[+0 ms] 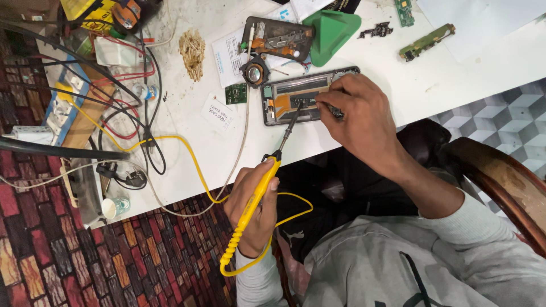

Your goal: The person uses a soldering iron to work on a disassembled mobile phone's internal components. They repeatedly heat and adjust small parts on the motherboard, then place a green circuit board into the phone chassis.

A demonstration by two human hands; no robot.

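1. Here we see the left hand (255,203) with fingers wrapped around a yellow soldering iron (254,200), its tip on the opened phone (304,96).
2. Meanwhile the right hand (358,119) rests on the phone, fingertips pinching a small dark tool.
3. The phone lies on the white table (398,74), below a green triangular pick (331,31).

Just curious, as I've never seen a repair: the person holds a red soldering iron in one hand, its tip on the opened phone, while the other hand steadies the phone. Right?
Not quite: the soldering iron is yellow, not red, as the head view shows. The left hand holds it, tip on the opened phone, while the right hand steadies the phone.
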